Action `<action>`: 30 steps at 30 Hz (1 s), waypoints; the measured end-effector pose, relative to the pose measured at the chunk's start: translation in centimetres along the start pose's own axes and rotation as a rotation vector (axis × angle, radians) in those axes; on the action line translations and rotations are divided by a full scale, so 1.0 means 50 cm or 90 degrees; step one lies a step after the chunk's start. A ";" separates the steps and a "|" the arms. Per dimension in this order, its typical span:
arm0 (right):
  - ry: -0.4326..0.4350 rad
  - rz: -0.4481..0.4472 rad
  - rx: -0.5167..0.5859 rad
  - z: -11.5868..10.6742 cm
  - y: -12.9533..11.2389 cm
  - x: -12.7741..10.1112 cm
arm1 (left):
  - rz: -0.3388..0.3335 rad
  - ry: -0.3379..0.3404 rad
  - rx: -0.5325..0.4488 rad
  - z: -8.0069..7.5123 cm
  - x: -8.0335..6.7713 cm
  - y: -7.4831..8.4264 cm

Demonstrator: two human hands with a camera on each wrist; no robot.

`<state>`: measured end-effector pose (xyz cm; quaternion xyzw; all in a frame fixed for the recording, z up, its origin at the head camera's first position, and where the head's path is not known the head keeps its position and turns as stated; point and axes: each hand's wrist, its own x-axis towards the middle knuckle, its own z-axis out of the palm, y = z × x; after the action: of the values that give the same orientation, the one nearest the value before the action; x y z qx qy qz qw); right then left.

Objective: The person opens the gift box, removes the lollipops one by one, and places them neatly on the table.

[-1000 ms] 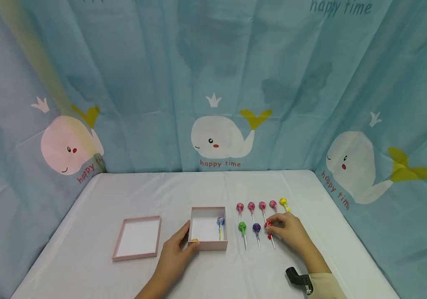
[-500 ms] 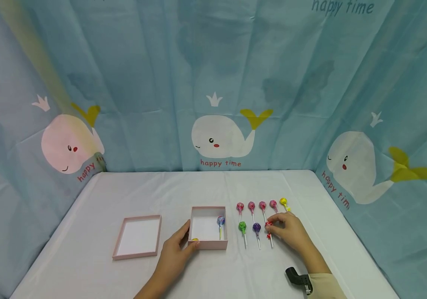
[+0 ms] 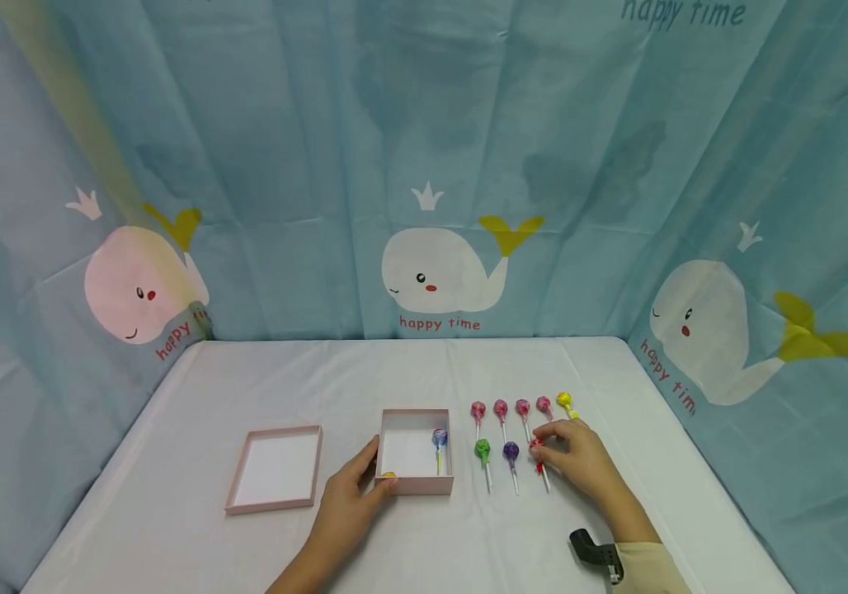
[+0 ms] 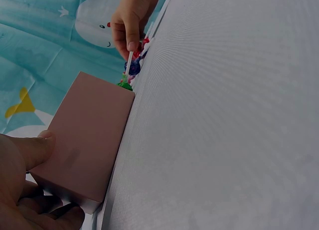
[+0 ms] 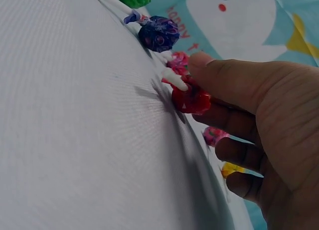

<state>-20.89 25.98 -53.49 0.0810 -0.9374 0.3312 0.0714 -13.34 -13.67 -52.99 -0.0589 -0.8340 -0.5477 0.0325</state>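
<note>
My left hand (image 3: 350,499) grips the near left corner of a pink box (image 3: 415,487), thumb on its front wall and fingers along its left side. Inside the white-lined box, a blue lollipop (image 3: 440,439) lies by the right wall; a bit of yellow (image 3: 389,475) shows at the near left corner. My right hand (image 3: 576,454) pinches a red lollipop (image 5: 191,98) by its wrapped head between thumb and forefinger, its stick pointing toward me. Left of it lie a purple lollipop (image 3: 511,452) and a green lollipop (image 3: 482,450).
Behind runs a row of several pink lollipops (image 3: 501,408) with a yellow lollipop (image 3: 564,400) at its right end. A shallow pink lid (image 3: 274,469) lies left of the box on the white table (image 3: 171,503). A blue whale-print curtain (image 3: 283,206) encloses the table.
The red lollipop's stick has swung slightly in my right fingers, its lower end a little left and then right. My left hand and the box have stayed in place.
</note>
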 end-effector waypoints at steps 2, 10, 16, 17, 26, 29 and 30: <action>0.001 -0.005 -0.004 -0.002 0.001 0.000 | -0.002 0.001 0.001 0.001 0.000 0.000; 0.027 -0.031 0.014 -0.006 0.004 -0.002 | 0.004 0.003 -0.005 0.001 0.001 -0.003; 0.049 -0.053 0.015 -0.013 -0.007 0.001 | 0.006 0.001 -0.020 0.000 0.001 -0.002; 0.055 -0.059 0.017 -0.015 -0.011 0.001 | 0.005 -0.002 -0.022 0.000 0.001 -0.002; 0.059 -0.100 0.070 -0.037 -0.068 0.023 | 0.007 0.000 -0.020 0.001 0.002 -0.002; 0.047 -0.123 0.097 -0.045 -0.096 0.035 | 0.016 0.010 -0.016 0.001 0.003 -0.003; 0.040 -0.126 0.106 -0.046 -0.106 0.040 | 0.021 0.012 -0.015 0.001 0.003 -0.004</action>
<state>-21.63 23.16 -48.08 0.1684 -0.8914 0.4014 0.1260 -13.52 -13.68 -53.16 -0.0681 -0.8261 -0.5573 0.0489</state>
